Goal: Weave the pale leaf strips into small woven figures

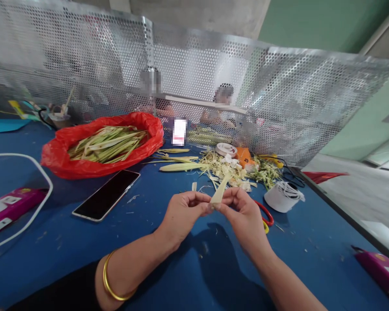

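A pale green strip of dried leaf or husk [221, 190] is pinched at its lower end between my two hands, its wider part pointing up and away. My left hand [184, 214] closes thumb and fingers on it from the left. From the right, my right hand [243, 211] grips it in the same way, the fingertips of both hands almost touching. Just behind my right hand lie scissors with red and yellow handles [268, 214], partly hidden by it. Beyond the hands is a heap of leaf scraps [218, 164], with longer leaf strips [180, 166] to its left.
A red plastic bag [56, 149] full of leaf strips stands left, near a phone [106, 196]. A white spool [280, 198], a tape roll [226, 150] and purple power strips [14, 209] lie around. A perforated metal screen [194, 65] closes the back; people sit behind it.
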{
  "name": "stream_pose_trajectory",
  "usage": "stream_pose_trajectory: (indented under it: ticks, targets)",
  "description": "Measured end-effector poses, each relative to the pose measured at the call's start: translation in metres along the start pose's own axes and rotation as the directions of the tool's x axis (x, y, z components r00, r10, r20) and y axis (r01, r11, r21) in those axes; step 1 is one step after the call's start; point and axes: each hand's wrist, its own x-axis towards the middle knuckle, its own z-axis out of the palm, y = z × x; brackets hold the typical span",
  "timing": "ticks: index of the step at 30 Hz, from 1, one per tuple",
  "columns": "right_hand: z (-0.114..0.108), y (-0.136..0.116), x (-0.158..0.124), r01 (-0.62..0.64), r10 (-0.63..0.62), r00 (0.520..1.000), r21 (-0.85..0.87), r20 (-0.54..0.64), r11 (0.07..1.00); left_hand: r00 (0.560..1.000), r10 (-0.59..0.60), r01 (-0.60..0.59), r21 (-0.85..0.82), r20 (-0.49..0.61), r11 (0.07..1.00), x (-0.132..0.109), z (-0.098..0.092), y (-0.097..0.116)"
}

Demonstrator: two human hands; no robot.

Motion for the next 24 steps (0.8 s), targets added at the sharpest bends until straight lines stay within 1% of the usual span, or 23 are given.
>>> stream_pose_trajectory:
  ticks: [2,3,4,6,7,9,10,12,14,19,24]
  targets:
    - [0.0014,-0.0006,-0.0005,-0.003,0.003,1.000,0.035,-0.003,0.999,0.999,-0.043,0.042,-0.067,-0.016,0.997,0.0000,0.0005,0.0010]
    - [0.0021,-0.0010,-0.0011,0.022,-0.021,1.000,0.025,-0.020,0.999,0.998,-0.062,0.060,-0.095,-0.018,0.994,0.0001,0.0005,0.0011]
    - [0.0026,-0.0013,-0.0019,0.065,-0.065,0.997,-0.009,-0.043,0.998,0.997,-0.078,0.075,-0.116,-0.016,0.990,0.0002,0.0003,0.0010]
    - [0.0026,-0.0018,-0.0038,0.189,-0.200,0.977,-0.137,-0.071,0.972,0.995,-0.100,0.099,-0.153,0.000,0.983,0.0003,-0.0008,0.0004]
    - [0.0022,-0.0019,-0.0048,0.259,-0.278,0.958,-0.217,-0.063,0.941,0.994,-0.110,0.110,-0.170,0.012,0.979,0.0002,-0.0015,0.0001]
    - [0.0007,-0.0022,-0.0065,0.396,-0.425,0.905,-0.355,-0.001,0.846,0.991,-0.130,0.136,-0.203,0.040,0.970,-0.0003,-0.0027,-0.0001]
    - [-0.0001,-0.0024,-0.0071,0.456,-0.481,0.876,-0.399,0.043,0.795,0.989,-0.138,0.147,-0.214,0.054,0.966,-0.0005,-0.0032,-0.0001]
    - [-0.0015,-0.0030,-0.0076,0.541,-0.551,0.826,-0.435,0.116,0.719,0.986,-0.153,0.166,-0.231,0.070,0.959,-0.0009,-0.0037,0.0002]
    - [-0.0023,-0.0036,-0.0072,0.579,-0.579,0.801,-0.440,0.150,0.687,0.982,-0.176,0.187,-0.247,0.064,0.951,-0.0009,-0.0037,0.0005]
    - [-0.0037,-0.0036,-0.0033,0.615,-0.600,0.776,-0.443,0.194,0.653,0.974,-0.223,0.223,-0.277,0.032,0.934,0.0008,-0.0037,0.0008]
    - [-0.0067,-0.0047,0.0013,0.677,-0.639,0.727,-0.416,0.251,0.607,0.962,-0.273,0.268,-0.330,0.033,0.905,0.0015,-0.0045,0.0015]
